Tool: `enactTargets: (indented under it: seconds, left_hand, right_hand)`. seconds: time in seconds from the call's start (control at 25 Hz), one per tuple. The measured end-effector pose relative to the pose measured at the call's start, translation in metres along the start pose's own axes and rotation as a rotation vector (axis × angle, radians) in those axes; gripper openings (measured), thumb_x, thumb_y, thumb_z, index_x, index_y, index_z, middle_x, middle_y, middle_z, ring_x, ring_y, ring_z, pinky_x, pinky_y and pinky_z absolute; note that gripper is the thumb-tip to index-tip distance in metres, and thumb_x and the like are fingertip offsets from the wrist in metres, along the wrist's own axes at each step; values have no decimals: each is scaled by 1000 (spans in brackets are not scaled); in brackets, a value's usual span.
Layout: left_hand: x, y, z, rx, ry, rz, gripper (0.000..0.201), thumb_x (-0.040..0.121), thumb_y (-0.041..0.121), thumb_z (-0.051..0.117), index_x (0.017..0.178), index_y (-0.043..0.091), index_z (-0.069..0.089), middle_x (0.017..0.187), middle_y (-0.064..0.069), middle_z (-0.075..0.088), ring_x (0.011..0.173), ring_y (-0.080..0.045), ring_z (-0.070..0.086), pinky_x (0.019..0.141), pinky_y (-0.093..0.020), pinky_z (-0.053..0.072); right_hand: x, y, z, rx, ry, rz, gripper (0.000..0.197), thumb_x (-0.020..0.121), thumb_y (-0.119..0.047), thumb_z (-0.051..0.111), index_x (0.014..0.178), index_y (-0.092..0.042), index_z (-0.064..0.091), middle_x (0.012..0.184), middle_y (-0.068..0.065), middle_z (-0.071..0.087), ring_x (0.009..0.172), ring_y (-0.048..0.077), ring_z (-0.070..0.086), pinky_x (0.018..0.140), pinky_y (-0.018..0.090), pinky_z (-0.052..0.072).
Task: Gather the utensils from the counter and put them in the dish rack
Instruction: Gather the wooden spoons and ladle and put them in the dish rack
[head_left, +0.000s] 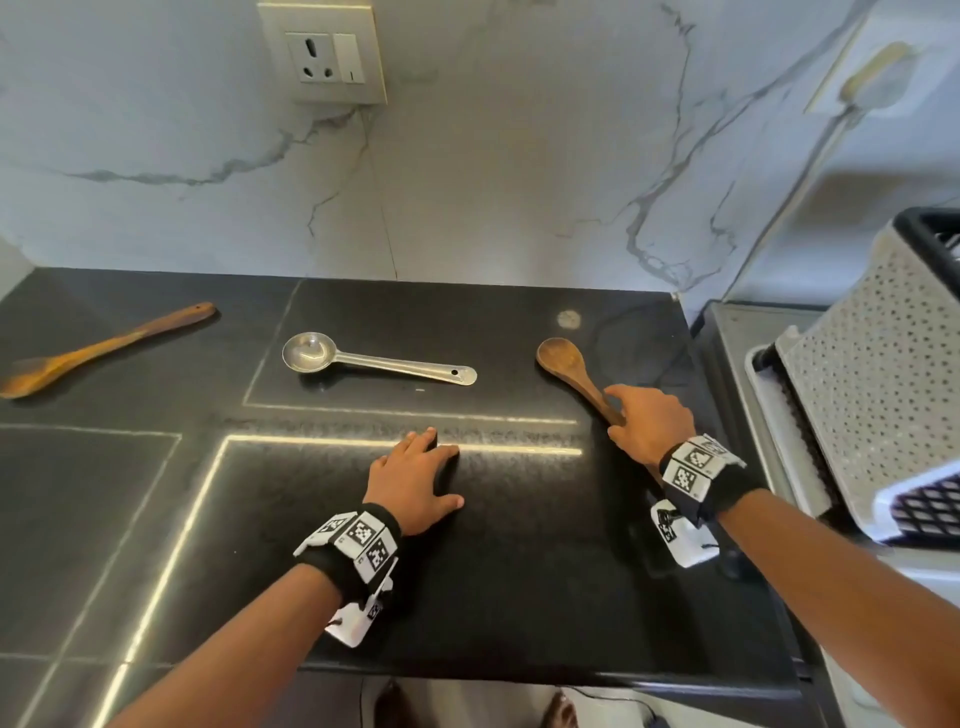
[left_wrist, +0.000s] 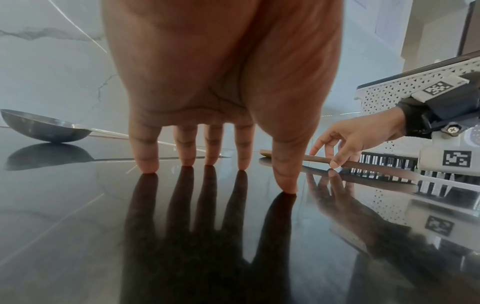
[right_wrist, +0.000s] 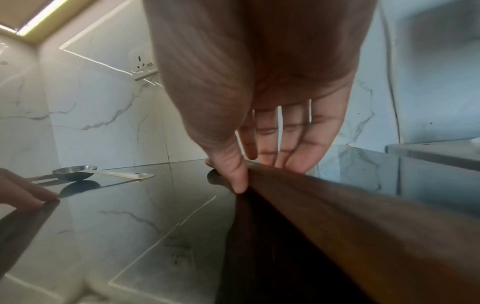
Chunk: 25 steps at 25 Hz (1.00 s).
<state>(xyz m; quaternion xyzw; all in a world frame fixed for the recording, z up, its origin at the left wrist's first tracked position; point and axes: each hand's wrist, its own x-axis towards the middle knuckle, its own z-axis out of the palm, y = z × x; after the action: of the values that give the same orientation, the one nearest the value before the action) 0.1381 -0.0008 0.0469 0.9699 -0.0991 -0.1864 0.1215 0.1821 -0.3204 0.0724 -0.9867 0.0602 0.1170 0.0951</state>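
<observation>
Lying flat on the black polished table (head_left: 519, 545): 3 utensils, none yet in the dish rack (head_left: 878, 395), which stands at the right end.

Item 1, wooden spoon (head_left: 569, 366). Nearest the rack, bowl pointing away from the person, handle running back under the right hand (head_left: 649, 426). That hand pinches the handle, thumb on one side and fingertips on the other, with the spoon resting on the surface. Judged light, stiff and matt, so a sure grip; mid-handle is a fair place to take it, though the bowl end may dip when lifted.

Item 2, steel spoon (head_left: 363, 361). Centre of the table, round deep bowl to the left, flat handle with a hole at its tip to the right. Judged heavier at the bowl, smooth and slippery, lying low on a glossy top; best pinched by the handle edges near the bowl.

Item 3, wooden spatula (head_left: 98, 351). Far left, well apart from the others, untouched. Judged light and rigid; take at the narrow handle.

Left hand (head_left: 410, 483): released, fingers straight and spread, tips pressing the table, holding nothing.
</observation>
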Motion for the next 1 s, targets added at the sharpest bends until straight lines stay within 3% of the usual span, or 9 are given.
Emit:
enactTargets:
  seconds: [0.08, 0.2, 0.36, 0.48, 0.6, 0.68, 0.76, 0.88, 1.0]
  left_hand:
    - [-4, -4, 1, -187, 55, 53, 68, 84, 49, 66, 145, 29, 42, 154, 0, 39, 144, -22, 34, 113, -44, 34]
    - [-17, -11, 1, -729, 109, 14, 55, 89, 36, 68, 139, 19, 51, 138, -1, 56, 128, -16, 53, 110, -33, 40]
    - [-42, -23, -7, -1386, 113, -194, 39, 94, 30, 62, 131, 21, 53, 124, -6, 67, 111, -19, 67, 98, -38, 52]
    - [-63, -47, -18, -1696, 191, -256, 24, 100, 20, 53, 118, 5, 57, 112, -18, 73, 95, -26, 74, 83, -37, 60]
    - [-86, -84, -24, -1766, 313, -341, 16, 101, 13, 48, 111, 5, 59, 109, -17, 73, 90, -25, 74, 73, -33, 60]
    - [-103, -109, -21, -1769, 357, -407, 15, 101, 12, 48, 110, 9, 59, 111, -14, 73, 94, -26, 72, 76, -35, 59]
    - [-116, -123, -21, -1769, 369, -433, 15, 101, 12, 48, 110, 10, 60, 111, -14, 73, 98, -26, 71, 78, -36, 58]
    - [-128, -133, -22, -1791, 398, -454, 16, 101, 12, 48, 113, 10, 59, 111, -14, 73, 101, -27, 71, 78, -36, 59]
    - [-132, -136, -24, -1824, 416, -449, 18, 101, 10, 48, 116, 8, 57, 111, -14, 73, 104, -28, 70, 82, -38, 58]
  right_hand:
    - [-18, -10, 0, 133, 45, 34, 52, 81, -37, 69, 132, -35, 58, 118, -3, 71, 109, 27, 65, 92, 41, 52]
    - [-48, -50, 2, 365, 98, -27, 47, 78, -39, 76, 124, -37, 67, 104, -12, 74, 102, 14, 68, 93, 34, 52]
    - [-84, -144, 16, 490, 80, -337, 40, 75, -31, 79, 114, -38, 73, 103, -12, 77, 96, 7, 70, 88, 25, 52]
    - [-92, -200, 37, 433, -9, -551, 40, 77, -40, 75, 117, -42, 69, 103, -13, 77, 94, 7, 70, 83, 30, 56]
    - [-69, -235, 43, 325, -91, -637, 40, 81, -56, 68, 116, -38, 70, 103, -13, 76, 93, 7, 69, 82, 31, 55]
    - [-33, -255, 41, 211, -66, -664, 42, 85, -52, 66, 121, -32, 68, 116, -7, 71, 106, 15, 66, 92, 35, 52]
    - [15, -266, 37, 62, -43, -662, 53, 88, -42, 66, 137, -25, 56, 134, 4, 61, 123, 26, 56, 104, 40, 45]
    - [74, -276, 38, -140, -71, -546, 70, 89, -40, 65, 150, -23, 37, 145, 11, 47, 129, 36, 47, 106, 49, 43]
    - [88, -279, 48, -197, -129, -473, 51, 95, -34, 57, 143, -22, 44, 137, 11, 49, 124, 36, 50, 100, 52, 47]
